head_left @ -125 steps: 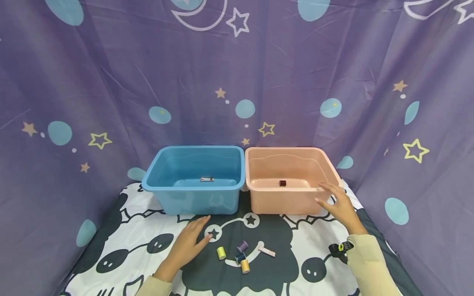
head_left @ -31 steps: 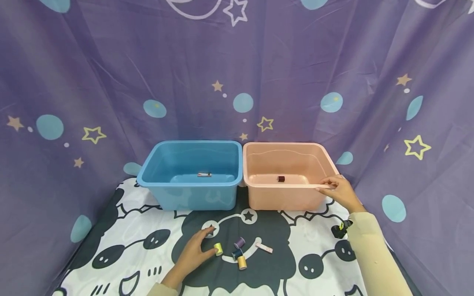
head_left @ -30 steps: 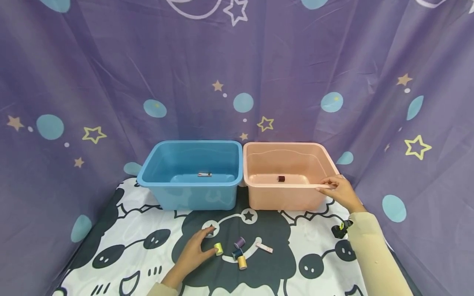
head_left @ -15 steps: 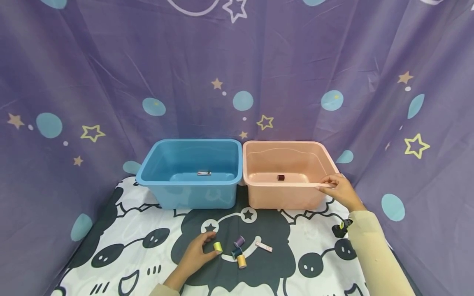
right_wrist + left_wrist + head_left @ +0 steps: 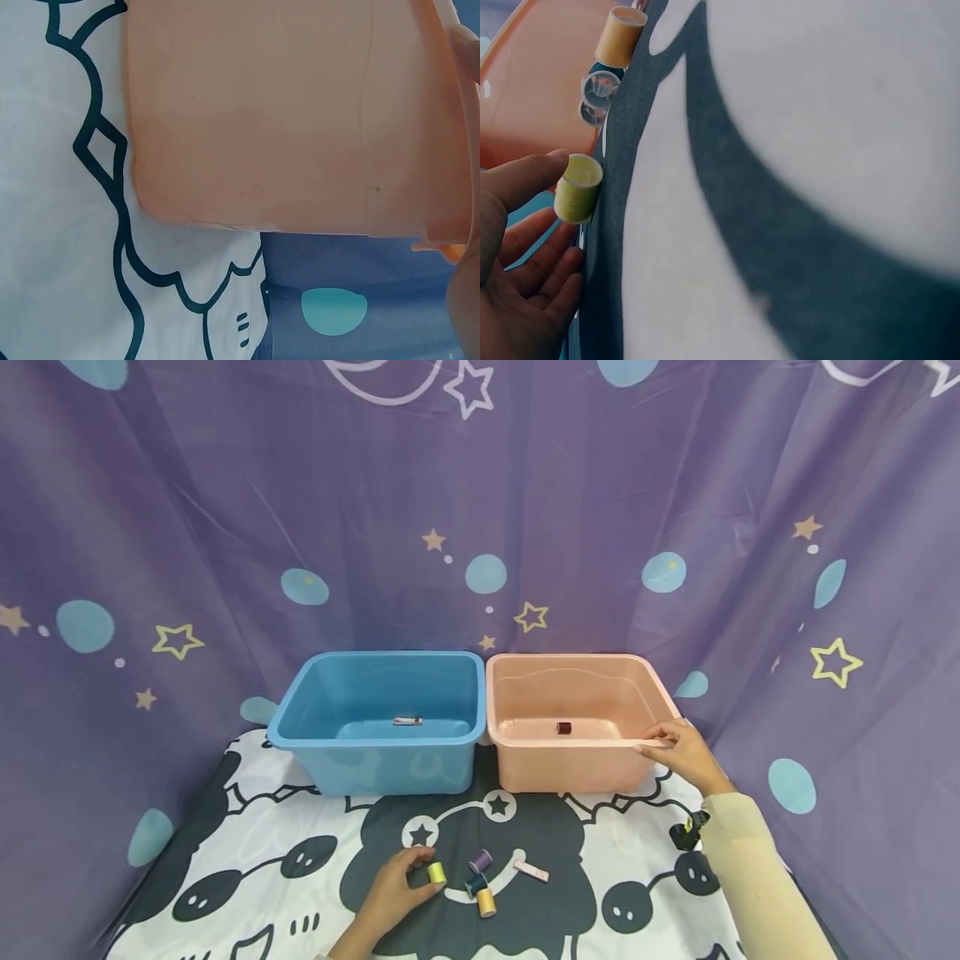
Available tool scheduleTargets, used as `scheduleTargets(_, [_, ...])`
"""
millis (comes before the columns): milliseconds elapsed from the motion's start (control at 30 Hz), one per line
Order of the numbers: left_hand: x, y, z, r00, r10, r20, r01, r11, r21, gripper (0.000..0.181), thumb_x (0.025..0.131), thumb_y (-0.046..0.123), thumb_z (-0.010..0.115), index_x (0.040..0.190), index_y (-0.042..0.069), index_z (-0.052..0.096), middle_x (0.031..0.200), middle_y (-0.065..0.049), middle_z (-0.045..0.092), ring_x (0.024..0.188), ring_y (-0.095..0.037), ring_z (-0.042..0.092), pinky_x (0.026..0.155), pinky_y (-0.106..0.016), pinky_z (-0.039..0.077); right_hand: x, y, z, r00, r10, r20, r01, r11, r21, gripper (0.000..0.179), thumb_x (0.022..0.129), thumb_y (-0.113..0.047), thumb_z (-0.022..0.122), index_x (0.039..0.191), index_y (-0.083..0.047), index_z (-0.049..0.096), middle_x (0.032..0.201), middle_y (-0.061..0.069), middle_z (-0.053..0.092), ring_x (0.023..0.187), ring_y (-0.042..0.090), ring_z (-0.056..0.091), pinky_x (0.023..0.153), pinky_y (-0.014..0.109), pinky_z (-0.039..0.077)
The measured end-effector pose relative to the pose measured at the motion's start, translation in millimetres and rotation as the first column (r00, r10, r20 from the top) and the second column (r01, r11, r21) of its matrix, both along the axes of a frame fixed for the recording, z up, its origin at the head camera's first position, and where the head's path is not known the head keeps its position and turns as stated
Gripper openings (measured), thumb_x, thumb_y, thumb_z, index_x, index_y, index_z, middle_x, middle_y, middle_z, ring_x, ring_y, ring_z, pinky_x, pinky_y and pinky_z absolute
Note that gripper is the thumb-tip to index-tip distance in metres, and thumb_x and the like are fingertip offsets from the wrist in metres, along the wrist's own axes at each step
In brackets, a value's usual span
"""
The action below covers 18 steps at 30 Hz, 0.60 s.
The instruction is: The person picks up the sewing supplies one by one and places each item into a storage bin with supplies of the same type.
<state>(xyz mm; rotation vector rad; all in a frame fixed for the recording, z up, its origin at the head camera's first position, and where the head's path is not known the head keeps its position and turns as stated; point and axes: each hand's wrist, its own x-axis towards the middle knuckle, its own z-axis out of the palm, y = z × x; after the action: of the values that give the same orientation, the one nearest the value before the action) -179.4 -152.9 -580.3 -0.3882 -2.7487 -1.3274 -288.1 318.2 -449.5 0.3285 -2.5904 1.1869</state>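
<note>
My left hand [image 5: 393, 889] is at a yellow-green thread spool [image 5: 437, 873], thumb at one end and index finger at the other, pinching it close over the cloth. In the left wrist view the thumb tip meets the upper edge of the spool [image 5: 578, 189], and the other fingers lie loosely curled below. My right hand [image 5: 686, 756] grips the front rim of the peach tub [image 5: 573, 768] near its right corner, thumb outside and fingers over the inside. Beside the left hand lie a purple spool [image 5: 481, 861], a dark blue spool [image 5: 476, 884] and an orange-yellow spool [image 5: 487, 903], close together.
A small pale printed strip [image 5: 532, 871] lies right of the spools. The blue tub [image 5: 378, 770] stands beside the peach one, with a similar small strip [image 5: 408, 721] inside. A dark brown spool [image 5: 564, 727] lies in the peach tub. Behind hangs a purple curtain [image 5: 570, 527].
My left hand has come right to the yellow-green spool, its index finger and thumb closing on it. My right hand has moved from hovering by the peach tub to gripping its rim.
</note>
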Motion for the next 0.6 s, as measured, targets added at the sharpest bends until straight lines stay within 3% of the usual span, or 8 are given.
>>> scheduleTargets(333, [-1.7,0.9,0.0,1.000,0.024,-0.007,-0.025,1.000,-0.011,0.044,0.067,0.020,0.084,0.106,0.008,0.067,0.103,0.000,0.066,0.093,-0.019,0.061,0.085,-0.034,0.050,-4.5,1,-1.0,1.000,0.004,0.001,-0.004,1.000,-0.016,0.020,0.077,-0.015,0.079,0.089,-0.002,0.069,0.087,0.008,0.061,0.080,0.010,0.047,0.064,0.017,0.043])
scheduleTargets(500, [-0.3,0.9,1.4,0.999,0.023,0.040,-0.021,0.999,-0.040,0.043,0.068,0.023,0.083,0.106,0.011,0.067,0.103,0.002,0.066,0.097,-0.020,0.060,0.087,-0.037,0.050,-2.6,1,-1.2,0.999,-0.008,0.039,0.009,1.000,-0.011,0.021,0.078,-0.017,0.078,0.090,-0.002,0.069,0.089,0.010,0.061,0.078,0.009,0.049,0.064,0.018,0.044])
scheduleTargets(600, [-0.7,2.7,3.1,0.997,0.027,0.068,-0.024,0.998,-0.054,0.041,0.068,0.023,0.083,0.105,0.012,0.068,0.100,0.004,0.066,0.098,-0.022,0.060,0.088,-0.042,0.049,7.1,-6,12.4,0.999,0.004,0.046,-0.004,1.000,-0.006,0.020,0.080,-0.013,0.076,0.090,0.002,0.068,0.089,0.014,0.061,0.074,0.010,0.051,0.062,0.019,0.045])
